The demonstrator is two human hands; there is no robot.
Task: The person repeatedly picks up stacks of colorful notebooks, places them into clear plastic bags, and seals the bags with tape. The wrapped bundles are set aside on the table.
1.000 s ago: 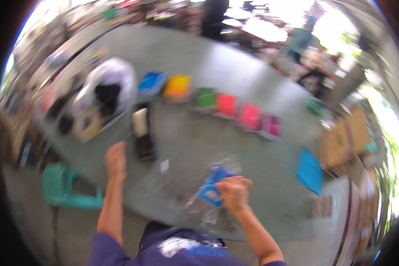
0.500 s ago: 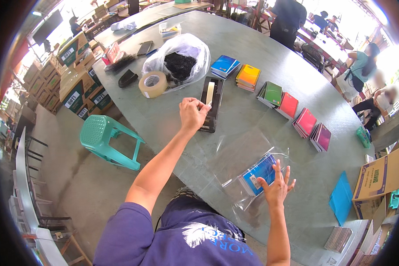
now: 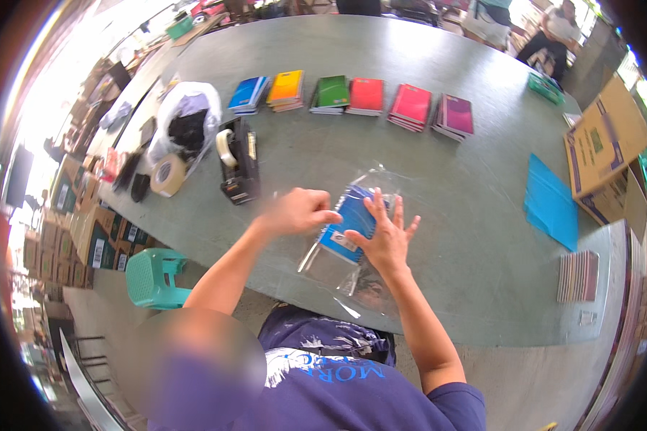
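Note:
A blue notebook (image 3: 352,215) lies inside a clear plastic bag (image 3: 338,276) near the front edge of the grey-green table (image 3: 438,165). My right hand (image 3: 388,233) rests flat on the bagged notebook with its fingers spread. My left hand (image 3: 298,212) is blurred, its fingers pinched together at the upper left edge of the bag. I cannot make out anything between those fingers. A black tape dispenser (image 3: 239,161) stands a little to the left of my left hand.
Notebook stacks in blue (image 3: 248,93), yellow (image 3: 286,87), green (image 3: 331,93), red (image 3: 366,95), pink (image 3: 410,105) and purple (image 3: 453,115) line the far side. A tape roll (image 3: 168,175), white bag (image 3: 187,118), blue sheets (image 3: 550,201), cardboard box (image 3: 600,147) and green stool (image 3: 151,276) surround them.
My left hand has come back from the tape dispenser to the upper left edge of the bag. My right hand has stayed flat on the bagged notebook.

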